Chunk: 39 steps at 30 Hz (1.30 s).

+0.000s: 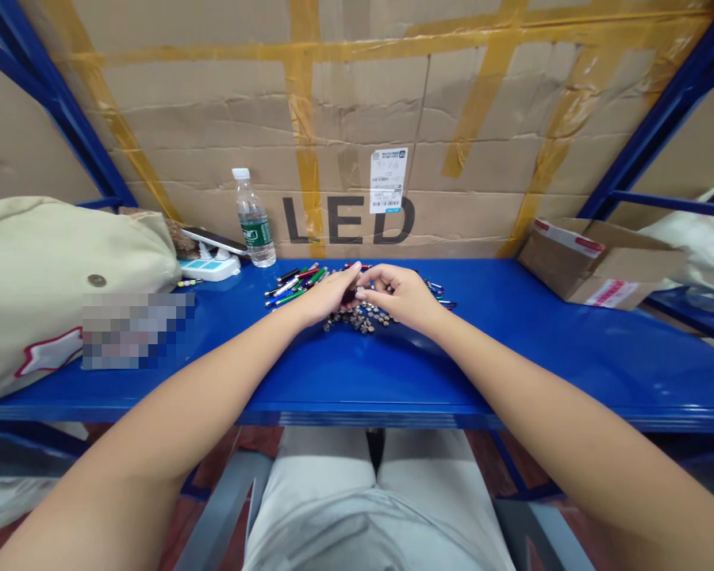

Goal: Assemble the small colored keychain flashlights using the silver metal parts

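While the left hand [332, 293] and the right hand [405, 295] are close together over the blue counter [357, 381], their fingers hide what is between them, so I cannot tell whether either grip is clenched or released. Small round metallic pieces [362, 321] lie piled on the counter just below the hands, with colourful pens [294, 285] beside them and a bottle [255, 226] standing farther left

Loose heap of small round silvery bits [364, 323] on the blue desk [357, 373] — shiny, button-like, some bunched up, a few strayed toward the front. Slim pens [290, 298] in green, red, black and silver lie flat and crisscrossed just behind — mostly left, some right.
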Available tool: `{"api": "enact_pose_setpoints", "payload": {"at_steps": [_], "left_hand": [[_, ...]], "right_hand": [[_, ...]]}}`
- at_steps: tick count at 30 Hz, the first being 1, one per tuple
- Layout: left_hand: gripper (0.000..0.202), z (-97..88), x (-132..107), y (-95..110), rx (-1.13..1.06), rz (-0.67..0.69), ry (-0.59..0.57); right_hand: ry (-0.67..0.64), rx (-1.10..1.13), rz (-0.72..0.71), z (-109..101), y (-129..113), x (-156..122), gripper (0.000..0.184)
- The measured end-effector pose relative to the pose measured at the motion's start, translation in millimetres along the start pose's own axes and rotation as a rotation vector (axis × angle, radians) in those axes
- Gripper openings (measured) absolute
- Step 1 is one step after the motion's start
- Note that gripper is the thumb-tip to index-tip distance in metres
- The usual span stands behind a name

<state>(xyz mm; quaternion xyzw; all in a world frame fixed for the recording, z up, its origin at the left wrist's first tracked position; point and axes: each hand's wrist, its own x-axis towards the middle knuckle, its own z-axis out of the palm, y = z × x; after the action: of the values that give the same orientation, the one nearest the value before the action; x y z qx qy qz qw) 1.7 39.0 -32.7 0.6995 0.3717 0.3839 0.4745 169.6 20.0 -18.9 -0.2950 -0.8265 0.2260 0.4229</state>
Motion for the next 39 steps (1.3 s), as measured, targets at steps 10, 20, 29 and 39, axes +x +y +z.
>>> {"api": "enact_pose_setpoints", "payload": {"at_steps": [10,20,29,39], "left_hand": [[0.052,-4.5,0,1,-0.038,0.013,-0.054],[0.052,-8.0,-1,2,0.069,0.046,-0.015],[0.052,-6.1,-1,0,0.071,0.062,0.012],[0.051,-8.9,-2,4,0.164,-0.001,0.037]], "right_hand": [[0.032,-0.102,-0.021,-13,4,1,0.023],[-0.137,-0.291,-0.122,-27,4,-2,0.020],[-0.175,-0.460,-0.157,-16,-8,-5,0.025],[-0.361,-0.458,0.157,-37,5,0,0.015]]}}
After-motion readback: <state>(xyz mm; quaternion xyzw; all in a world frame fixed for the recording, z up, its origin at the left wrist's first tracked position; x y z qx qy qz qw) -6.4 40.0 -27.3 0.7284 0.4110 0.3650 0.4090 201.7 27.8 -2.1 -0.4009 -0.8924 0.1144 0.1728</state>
